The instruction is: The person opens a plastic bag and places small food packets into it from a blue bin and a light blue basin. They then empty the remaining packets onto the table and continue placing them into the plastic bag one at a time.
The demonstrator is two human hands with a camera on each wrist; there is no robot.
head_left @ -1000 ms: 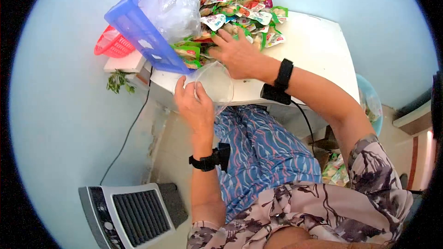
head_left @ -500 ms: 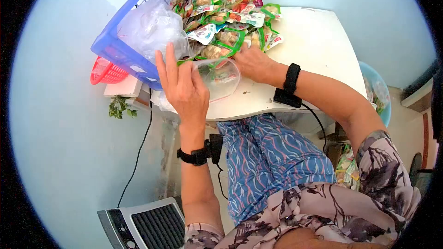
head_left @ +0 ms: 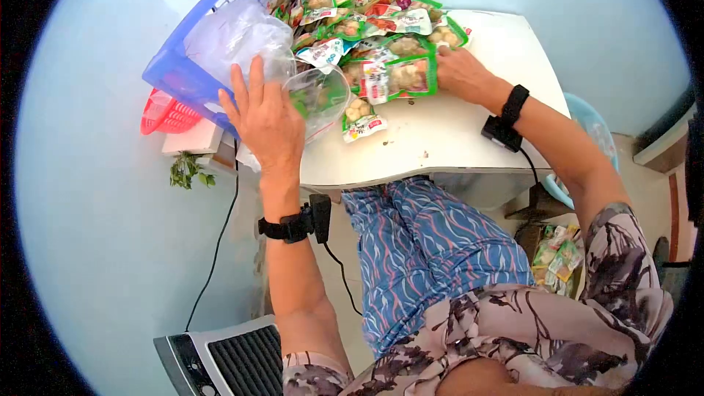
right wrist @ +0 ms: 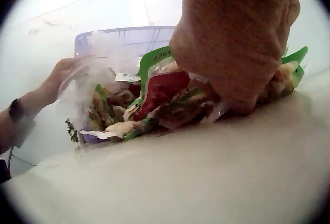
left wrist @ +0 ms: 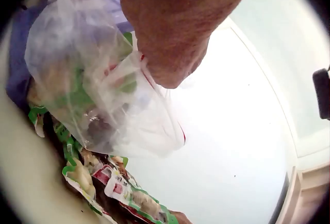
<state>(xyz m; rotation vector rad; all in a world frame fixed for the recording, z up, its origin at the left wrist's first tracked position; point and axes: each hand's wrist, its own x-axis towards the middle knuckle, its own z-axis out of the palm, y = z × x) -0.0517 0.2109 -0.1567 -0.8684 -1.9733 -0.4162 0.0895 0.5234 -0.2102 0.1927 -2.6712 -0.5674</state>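
My left hand (head_left: 270, 128) holds the rim of a clear plastic bag (head_left: 323, 92), some fingers extended and the thumb side hidden. The bag's mouth is spread wide, facing right in the head view. Snack packets with green edges show through the bag (left wrist: 98, 95) in the left wrist view. To the right, my right hand (head_left: 469, 77) grips the end of a green-edged snack packet (head_left: 411, 77) at the front of a heap. A loose packet (head_left: 361, 119) lies on the table in front of the bag.
The packet heap (head_left: 345, 26) spills from a tipped blue basket (head_left: 165, 66) onto the white table (head_left: 513, 51). Bunched clear bags (head_left: 238, 37) lie in the basket. A red basket (head_left: 169, 114) stands at left, a light blue tub (head_left: 583, 139) at right.
My right hand has moved right along the heap, drawing packets with it. The left hand and bag have shifted up and left. A loose packet now shows on the table in front.
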